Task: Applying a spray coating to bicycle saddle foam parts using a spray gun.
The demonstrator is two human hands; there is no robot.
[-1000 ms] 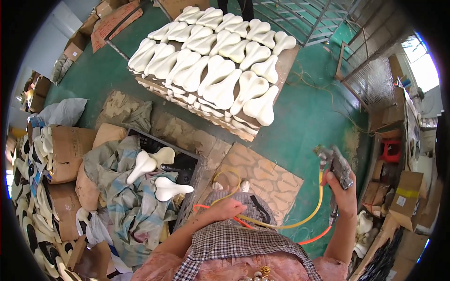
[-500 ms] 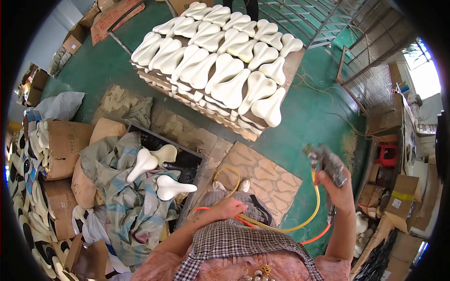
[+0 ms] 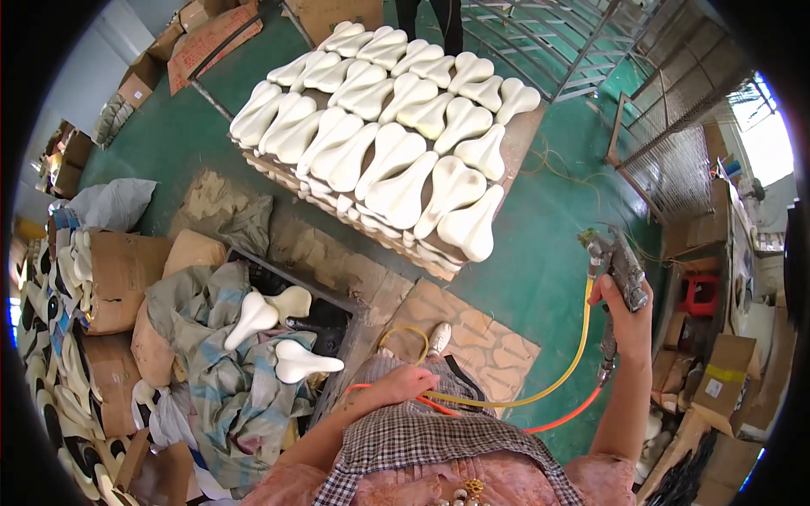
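My right hand [image 3: 623,310], raised at the right, is closed around the handle of a metal spray gun [image 3: 626,271]. A yellow hose [image 3: 575,371] and an orange hose [image 3: 567,419] hang from the gun and curve back toward my waist. Held at my waist, my left hand [image 3: 407,382] is curled over the yellow hose, which loops out in front of it; the orange hose passes under that wrist. Ahead, white bicycle saddles [image 3: 392,160] lie in rows on a stacked, board-topped cart [image 3: 516,139].
Left of me, several loose white saddles [image 3: 295,363] rest on a grey-green tarp [image 3: 228,388] beside a black tray [image 3: 337,308]. Open cartons [image 3: 126,278] of saddles line the left. Wire-mesh racks [image 3: 666,169] and boxes [image 3: 724,371] stand right. Someone's dark-clad legs [image 3: 451,24] show behind the cart.
My right hand has carried the spray gun to the right and slightly up. The cart and saddles sit a little lower and further left in view. My left hand keeps its place at the waist.
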